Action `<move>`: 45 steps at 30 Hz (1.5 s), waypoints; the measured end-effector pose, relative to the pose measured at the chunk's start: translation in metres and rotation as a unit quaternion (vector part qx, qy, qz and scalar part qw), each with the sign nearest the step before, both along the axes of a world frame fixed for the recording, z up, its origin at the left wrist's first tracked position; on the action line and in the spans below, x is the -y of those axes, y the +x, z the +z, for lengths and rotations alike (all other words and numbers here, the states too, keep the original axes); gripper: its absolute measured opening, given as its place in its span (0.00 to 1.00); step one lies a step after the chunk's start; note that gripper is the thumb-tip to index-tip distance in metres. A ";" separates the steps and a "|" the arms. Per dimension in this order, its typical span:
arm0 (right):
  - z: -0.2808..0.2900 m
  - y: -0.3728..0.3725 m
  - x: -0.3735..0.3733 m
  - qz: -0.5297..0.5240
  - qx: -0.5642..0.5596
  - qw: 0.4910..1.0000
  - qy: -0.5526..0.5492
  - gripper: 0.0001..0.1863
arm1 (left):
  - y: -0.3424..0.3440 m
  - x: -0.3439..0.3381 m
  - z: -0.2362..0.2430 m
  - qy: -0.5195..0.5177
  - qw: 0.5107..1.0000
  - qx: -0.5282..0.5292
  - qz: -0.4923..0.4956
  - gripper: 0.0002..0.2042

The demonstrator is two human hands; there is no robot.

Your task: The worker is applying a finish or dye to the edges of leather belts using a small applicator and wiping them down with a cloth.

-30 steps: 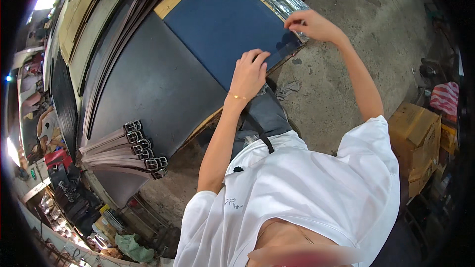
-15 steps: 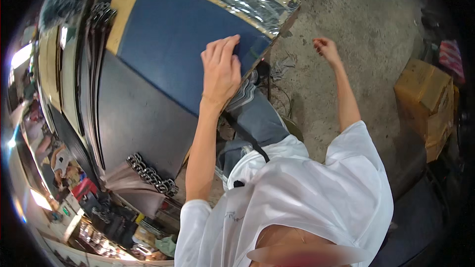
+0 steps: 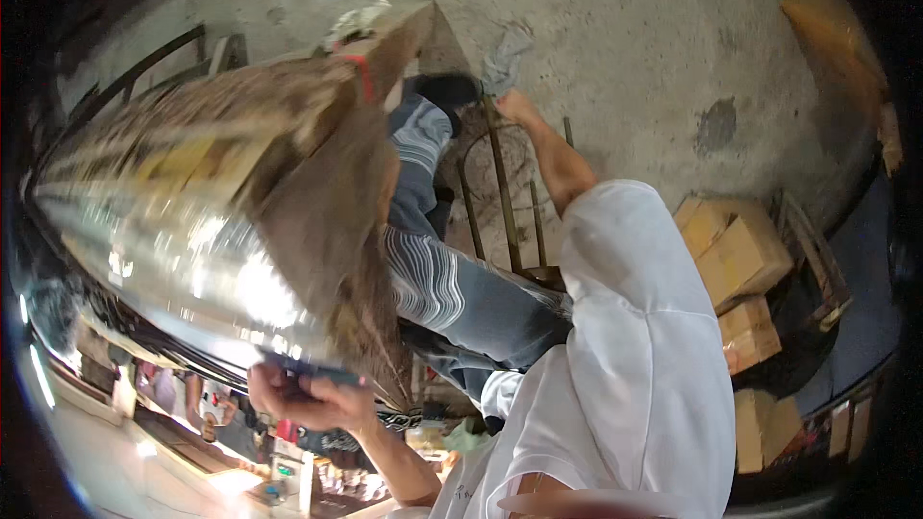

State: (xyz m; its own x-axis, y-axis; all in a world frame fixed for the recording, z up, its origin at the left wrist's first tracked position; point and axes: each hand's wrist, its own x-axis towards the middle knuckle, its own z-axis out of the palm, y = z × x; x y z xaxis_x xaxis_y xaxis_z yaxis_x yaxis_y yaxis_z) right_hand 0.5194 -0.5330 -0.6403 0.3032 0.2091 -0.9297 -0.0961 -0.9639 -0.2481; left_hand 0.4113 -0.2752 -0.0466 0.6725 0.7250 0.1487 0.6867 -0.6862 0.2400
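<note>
There are two bare hands, one left [image 3: 322, 404] and one right [image 3: 517, 108]; one blurred dark blue item [image 3: 303, 364] at the left; one crumpled grey cloth [image 3: 508, 58] on the grey concrete floor [image 3: 625, 38]; at least three thin brown bars [image 3: 503, 183]; and at least three tan cardboard boxes [image 3: 738, 258].

Just past the left fingers [image 3: 266, 390], glossy, smooth plastic film [image 3: 197, 240] glares; beyond it, the tabletop [image 3: 332, 207] end looks like rough, matt wood. Near the right fingers [image 3: 506, 103] are a crumpled cloth rag [image 3: 508, 56] and rough, matt concrete floor [image 3: 625, 67]; rightward, matt cardboard boxes [image 3: 735, 245]. Between both, trousers [image 3: 481, 303] of matt cloth.
</note>
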 end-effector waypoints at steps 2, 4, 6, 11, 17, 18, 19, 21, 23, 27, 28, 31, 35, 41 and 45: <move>0.007 -0.026 -0.036 -0.006 -0.040 0.999 -0.008 0.21 | -0.005 -0.004 0.005 0.051 0.998 -0.030 0.000 0.27; 0.011 -0.023 -0.061 0.000 -0.063 0.998 -0.011 0.23 | -0.013 -0.006 0.007 0.092 0.995 -0.027 -0.007 0.33; 0.006 -0.015 -0.064 -0.068 -0.090 0.993 -0.033 0.26 | -0.032 -0.009 0.014 0.096 0.994 -0.051 -0.016 0.36; -0.026 0.005 -0.057 -0.068 -0.034 0.996 -0.042 0.31 | -0.046 -0.006 0.006 0.050 0.998 -0.033 -0.015 0.35; -0.024 0.020 -0.052 -0.024 -0.121 0.992 -0.031 0.29 | -0.056 0.000 0.006 0.043 0.999 -0.018 -0.002 0.34; -0.013 0.009 -0.053 -0.022 -0.123 0.992 -0.024 0.29 | -0.057 0.000 0.007 0.049 0.999 -0.019 0.002 0.34; -0.002 -0.004 -0.046 -0.046 -0.042 0.998 -0.027 0.24 | -0.058 0.001 0.007 0.052 0.999 -0.014 0.008 0.34; 0.003 -0.002 -0.037 -0.061 0.054 0.996 -0.025 0.20 | -0.059 0.004 0.008 0.055 0.998 0.007 0.027 0.34; 0.010 -0.019 -0.003 -0.163 0.266 0.950 0.013 0.13 | -0.059 0.006 0.006 0.040 0.998 0.021 0.049 0.33; 0.045 -0.008 0.039 0.114 0.202 0.972 0.033 0.09 | -0.004 0.009 -0.001 0.025 0.998 0.011 0.057 0.27; 0.056 0.008 0.053 0.065 0.217 0.974 -0.019 0.10 | -0.008 0.003 -0.001 0.016 1.000 -0.013 -0.004 0.28; 0.126 0.046 0.059 -0.060 0.170 0.982 -0.050 0.12 | 0.016 -0.001 0.006 -0.067 0.998 0.018 0.003 0.30; 0.246 0.132 0.100 -0.234 -0.002 0.972 0.011 0.08 | 0.008 -0.007 0.011 -0.063 0.991 0.107 -0.055 0.31; 0.500 0.294 0.152 -0.489 0.119 0.779 0.373 0.25 | 0.022 -0.001 0.024 -0.066 0.962 0.249 -0.094 0.24; 0.723 0.195 0.033 -0.497 0.162 0.645 0.557 0.24 | -0.020 0.012 0.040 0.013 0.908 0.415 -0.059 0.15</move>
State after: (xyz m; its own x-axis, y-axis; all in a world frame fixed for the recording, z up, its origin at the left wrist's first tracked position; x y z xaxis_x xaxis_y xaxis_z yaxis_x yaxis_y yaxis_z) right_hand 0.7145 -0.5661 0.0824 0.9432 0.2445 -0.2248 -0.2985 0.3273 -0.8966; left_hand 0.3909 -0.2875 -0.0068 0.3946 0.6442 0.6552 0.1975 -0.7559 0.6242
